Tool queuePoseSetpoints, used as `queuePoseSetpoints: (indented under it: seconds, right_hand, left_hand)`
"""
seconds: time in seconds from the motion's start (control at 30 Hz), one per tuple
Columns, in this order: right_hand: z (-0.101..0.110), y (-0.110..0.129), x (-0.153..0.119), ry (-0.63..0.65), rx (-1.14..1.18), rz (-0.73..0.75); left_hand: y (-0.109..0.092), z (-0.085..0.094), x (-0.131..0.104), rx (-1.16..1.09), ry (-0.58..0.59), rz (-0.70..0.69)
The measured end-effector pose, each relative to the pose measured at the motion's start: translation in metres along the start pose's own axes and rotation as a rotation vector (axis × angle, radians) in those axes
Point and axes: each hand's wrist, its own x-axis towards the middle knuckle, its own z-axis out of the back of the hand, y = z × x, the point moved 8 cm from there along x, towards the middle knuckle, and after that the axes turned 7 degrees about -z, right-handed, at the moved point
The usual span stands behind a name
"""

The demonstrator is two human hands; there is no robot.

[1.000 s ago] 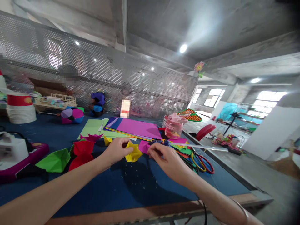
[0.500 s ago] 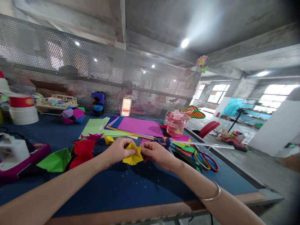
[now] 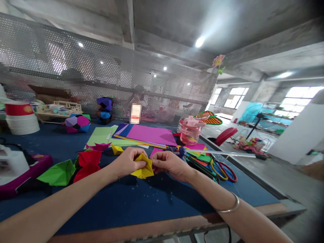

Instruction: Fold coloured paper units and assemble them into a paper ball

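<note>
A folded yellow paper piece [image 3: 143, 168] is held above the blue table by both hands. My left hand [image 3: 129, 162] pinches it from the left, thumb over its front. My right hand [image 3: 170, 164] grips its right edge between thumb and fingers. Another yellow paper piece [image 3: 116, 150] lies just beyond my left hand. Red folded pieces [image 3: 88, 164] and a green one [image 3: 58, 172] rest to the left. Behind the hands is a stack of coloured sheets topped by a purple one [image 3: 152, 135]. A blue glue gun [image 3: 177, 151] lies partly hidden behind my right hand.
Scissors [image 3: 227, 172] and a pink jar [image 3: 190, 131] are on the right. Stacked paper cups [image 3: 22, 121], a paper ball [image 3: 77, 124] and a purple-and-white device [image 3: 22, 175] occupy the left. A perforated metal screen [image 3: 152, 91] rises behind the table [image 3: 141, 209].
The view has shifted slightly. Both hands keep their hold on the yellow paper, which has tilted a little.
</note>
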Motion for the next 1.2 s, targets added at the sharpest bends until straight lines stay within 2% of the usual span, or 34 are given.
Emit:
queuePoseSetpoints:
  seconds: [0.23, 0.43, 0.73, 1.03, 1.2]
  right_hand:
    - [-0.003, 0.003, -0.002, -0.012, -0.08, 0.025]
    - [-0.006, 0.003, -0.002, -0.013, -0.168, 0.019]
    - [-0.006, 0.004, -0.005, -0.066, -0.387, 0.092]
    - [-0.004, 0.018, -0.011, -0.31, -0.818, 0.304]
    - [-0.004, 0.025, -0.015, -0.375, -0.885, 0.339]
  left_hand:
    - [-0.004, -0.002, 0.0, 0.051, -0.011, 0.007]
    - [-0.012, -0.002, -0.002, 0.161, -0.038, -0.049]
    - [-0.009, 0.001, -0.005, 0.349, -0.054, -0.067]
    - [-0.013, 0.001, -0.003, 0.493, -0.061, -0.093]
    - [-0.013, -0.001, -0.003, 0.456, -0.035, -0.108]
